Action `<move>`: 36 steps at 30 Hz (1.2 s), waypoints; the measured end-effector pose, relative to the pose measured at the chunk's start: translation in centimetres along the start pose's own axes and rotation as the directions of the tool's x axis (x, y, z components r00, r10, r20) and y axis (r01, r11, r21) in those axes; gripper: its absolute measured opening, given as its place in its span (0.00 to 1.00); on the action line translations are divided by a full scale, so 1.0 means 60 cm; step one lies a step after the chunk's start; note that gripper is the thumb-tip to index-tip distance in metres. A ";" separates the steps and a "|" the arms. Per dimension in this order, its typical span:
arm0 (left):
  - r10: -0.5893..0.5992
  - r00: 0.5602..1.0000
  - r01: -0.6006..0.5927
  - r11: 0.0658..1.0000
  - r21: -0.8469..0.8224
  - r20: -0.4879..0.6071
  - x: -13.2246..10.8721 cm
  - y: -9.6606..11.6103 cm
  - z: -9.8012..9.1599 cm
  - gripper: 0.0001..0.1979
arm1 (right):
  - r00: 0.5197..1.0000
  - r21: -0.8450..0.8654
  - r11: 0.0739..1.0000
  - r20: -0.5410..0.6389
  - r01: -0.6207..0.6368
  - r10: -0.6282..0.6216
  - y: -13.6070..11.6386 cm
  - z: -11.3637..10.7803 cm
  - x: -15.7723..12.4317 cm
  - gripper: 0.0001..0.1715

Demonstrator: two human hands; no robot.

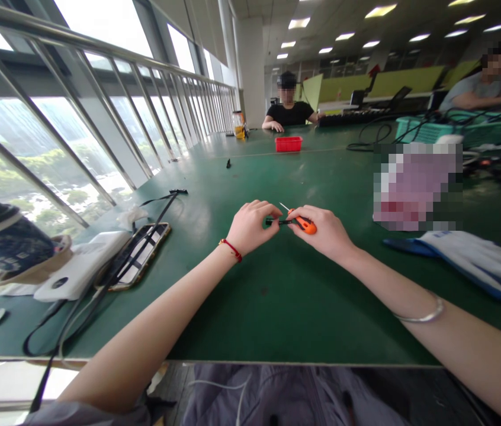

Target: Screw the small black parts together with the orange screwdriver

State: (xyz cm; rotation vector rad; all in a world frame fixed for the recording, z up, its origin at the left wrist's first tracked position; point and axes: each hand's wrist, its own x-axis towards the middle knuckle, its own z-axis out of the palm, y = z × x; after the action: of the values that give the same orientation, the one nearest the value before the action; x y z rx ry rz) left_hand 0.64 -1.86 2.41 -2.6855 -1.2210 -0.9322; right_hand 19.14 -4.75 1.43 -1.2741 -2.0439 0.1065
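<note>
Over the middle of the green table (250, 296), my two hands are close together. My left hand (253, 226), with a red cord at its wrist, pinches one end of a slim black rod-like part (284, 222) between thumb and fingers. The part's other end reaches the fingers of my right hand (325, 228). That hand is closed around a screwdriver (307, 225) with an orange and black handle. Its thin metal shaft points up and left, past the black part and apart from it. What exactly the black part is cannot be made out.
Left are a phone (146, 260) under black straps, a white box-like device (79, 269) and a dark cup (4, 239). Right lie white-and-blue gloves (477, 257) and a teal basket (490, 127) with cables. Ahead are a small black piece (228, 164), a red tray (288, 144) and a seated person (290, 112).
</note>
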 end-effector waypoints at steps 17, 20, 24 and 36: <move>-0.033 0.999 0.020 0.928 -0.371 -0.027 0.000 -0.002 0.008 0.03 | 0.999 0.070 0.997 -0.035 0.041 -0.038 0.003 0.001 0.000 0.07; -0.023 1.000 0.016 0.917 -0.399 -0.013 0.002 -0.007 0.005 0.03 | 0.999 0.062 0.997 -0.024 0.039 -0.038 0.001 0.000 0.001 0.07; -0.035 0.999 0.033 0.928 -0.371 0.001 0.002 -0.036 0.004 0.05 | 0.997 0.055 0.998 -0.072 0.004 0.000 0.001 -0.006 0.002 0.06; -0.070 0.987 0.106 0.959 -0.264 0.141 -0.001 -0.071 0.037 0.06 | 0.995 0.067 0.997 -0.083 -0.046 0.052 0.001 -0.001 0.002 0.06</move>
State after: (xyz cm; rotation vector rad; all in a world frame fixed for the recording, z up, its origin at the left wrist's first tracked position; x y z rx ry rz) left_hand -1.25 1.65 -0.30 -2.9681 -1.3381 -1.0178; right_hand 19.17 -4.66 1.48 -1.2671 -1.9228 0.1387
